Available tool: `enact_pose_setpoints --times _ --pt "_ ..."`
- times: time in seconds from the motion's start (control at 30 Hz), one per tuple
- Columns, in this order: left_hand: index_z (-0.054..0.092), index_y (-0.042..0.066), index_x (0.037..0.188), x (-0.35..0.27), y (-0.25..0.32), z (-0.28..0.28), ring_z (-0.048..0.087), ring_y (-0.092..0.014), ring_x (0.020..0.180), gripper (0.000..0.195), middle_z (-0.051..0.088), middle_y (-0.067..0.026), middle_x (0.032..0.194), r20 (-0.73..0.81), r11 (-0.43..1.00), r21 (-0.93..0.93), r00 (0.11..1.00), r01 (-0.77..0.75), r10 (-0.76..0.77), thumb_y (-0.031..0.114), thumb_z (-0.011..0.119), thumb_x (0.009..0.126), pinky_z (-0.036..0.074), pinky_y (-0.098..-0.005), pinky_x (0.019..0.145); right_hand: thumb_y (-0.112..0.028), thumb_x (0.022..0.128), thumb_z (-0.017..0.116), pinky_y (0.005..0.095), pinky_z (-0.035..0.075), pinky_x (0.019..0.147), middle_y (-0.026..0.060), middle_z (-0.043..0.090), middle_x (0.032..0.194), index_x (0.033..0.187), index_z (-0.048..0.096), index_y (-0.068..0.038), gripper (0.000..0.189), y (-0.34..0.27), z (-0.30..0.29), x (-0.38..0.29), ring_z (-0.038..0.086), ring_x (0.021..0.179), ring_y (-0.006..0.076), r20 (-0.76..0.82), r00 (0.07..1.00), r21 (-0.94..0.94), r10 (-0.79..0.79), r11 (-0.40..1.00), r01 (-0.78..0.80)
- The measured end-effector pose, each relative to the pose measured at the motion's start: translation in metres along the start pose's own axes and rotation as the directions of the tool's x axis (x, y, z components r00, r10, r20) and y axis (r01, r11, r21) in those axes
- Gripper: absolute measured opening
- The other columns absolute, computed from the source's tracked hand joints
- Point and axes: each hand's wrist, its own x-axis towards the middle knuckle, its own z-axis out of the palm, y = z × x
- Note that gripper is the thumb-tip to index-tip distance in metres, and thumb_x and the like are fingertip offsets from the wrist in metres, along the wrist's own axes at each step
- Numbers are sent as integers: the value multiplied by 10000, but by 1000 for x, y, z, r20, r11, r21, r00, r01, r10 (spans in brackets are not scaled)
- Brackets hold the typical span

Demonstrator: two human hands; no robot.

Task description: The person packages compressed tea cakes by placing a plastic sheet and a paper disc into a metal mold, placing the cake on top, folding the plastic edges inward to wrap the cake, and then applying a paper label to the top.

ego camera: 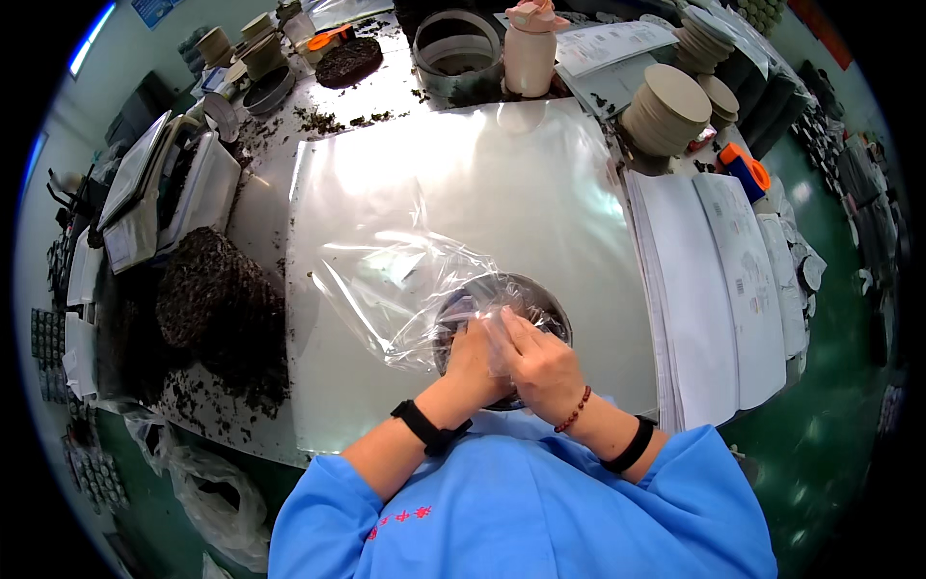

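A round metal ring mould or bowl point(561, 307) stands close to my body on a clear sheet over the table. Clear plastic film point(391, 289) lines it and spreads out over its left side in shiny folds. My left hand point(474, 362) reaches down into the ring with its fingertips hidden by the film, so its grip cannot be made out. Beside it, my right hand point(544, 365) pinches a gathered part of the film above the ring. Dark material shows through the film inside the ring.
Dark pressed cakes point(210, 304) are stacked at left near a white plastic tub point(206, 188). A larger metal ring point(457, 54) and a pink bottle point(530, 54) stand at the back. White paper sheets point(687, 289), an orange-and-blue tape dispenser point(745, 172) and round cardboard discs point(665, 108) lie right.
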Motion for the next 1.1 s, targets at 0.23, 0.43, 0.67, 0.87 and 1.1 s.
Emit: enact_pose_setpoints --times 0.23,0.43,0.67,0.87,1.1 --pt "617 17 1222 -126 -43 -4 463 -383 1295 527 548 -209 1323 42 609 291 645 -738 763 287 735 786 425 -428 1051 -109 838 550 383 447 993 187 506 1417 1155 654 -2 350 30 6 -10 496 1288 301 160 987 -86 -6 996 19" --pt "410 88 1433 -47 -104 -42 508 -288 1268 838 482 -141 1410 -74 421 -906 994 -36 -75 161 856 727 473 -412 982 -104 829 553 379 425 1021 176 466 1455 1119 650 52 344 29 4 -7 444 1340 293 293 956 -151 -27 986 74" --pt "638 72 940 9 -10 -30 584 -274 1013 190 605 -91 1003 -338 790 90 727 -607 597 139 645 761 463 -407 920 -104 829 568 417 463 991 233 506 1394 1267 571 24 457 34 13 -11 507 1270 361 190 981 17 35 999 -39" --pt "619 58 935 8 -20 -8 541 -278 1006 214 560 -91 974 -245 906 334 904 -259 349 194 624 770 435 -399 905 -60 779 655 434 508 922 198 594 1268 1261 580 -14 490 29 -3 -7 596 1119 360 -204 972 220 -115 962 160" --pt "526 3 1315 -3 1 -42 479 -324 1285 561 582 -147 1239 -422 926 -228 888 -300 184 -60 534 757 398 -454 1097 -30 780 616 406 512 908 144 639 1079 1053 673 14 283 19 4 -1 615 1032 295 59 996 27 -61 998 60"
